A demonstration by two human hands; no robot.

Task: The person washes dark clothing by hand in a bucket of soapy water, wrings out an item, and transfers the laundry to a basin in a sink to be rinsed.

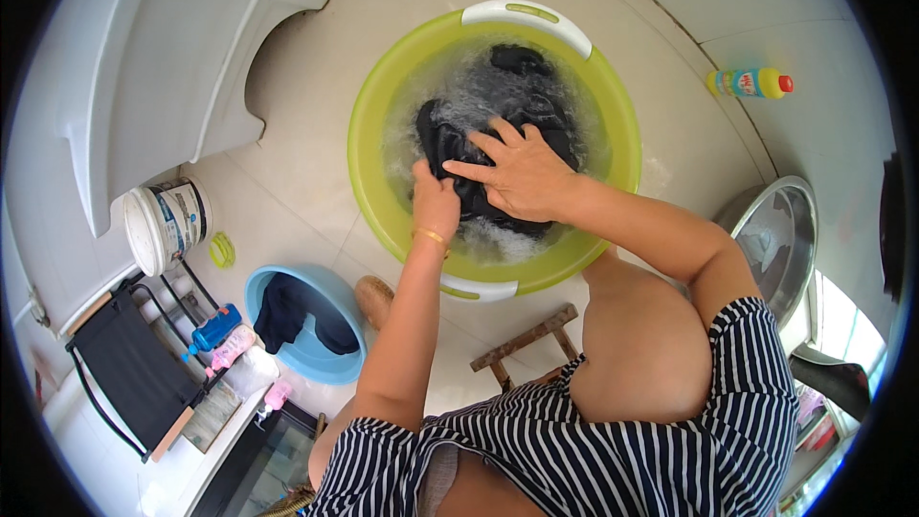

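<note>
A lime-green plastic basin [623, 136] with white handles stands on the tiled floor before me, holding sudsy water and a dark cloth garment [470, 190]. My left hand [436, 202], with a yellow band at its wrist, grips the near left edge of the garment, its fingers partly bent. My right hand [525, 174] lies palm down on top of the cloth with its fingers spread. Parts of the garment sit under the water, so its shape is hard to tell.
Left of the basin are a light blue tub [309, 372] with dark cloth, a white bucket [143, 230], a green ring-shaped thing [222, 250] and a black folding chair [133, 373]. A yellow bottle [750, 83] and a metal basin [808, 230] are at the right. A wooden stool [524, 337] is near my legs.
</note>
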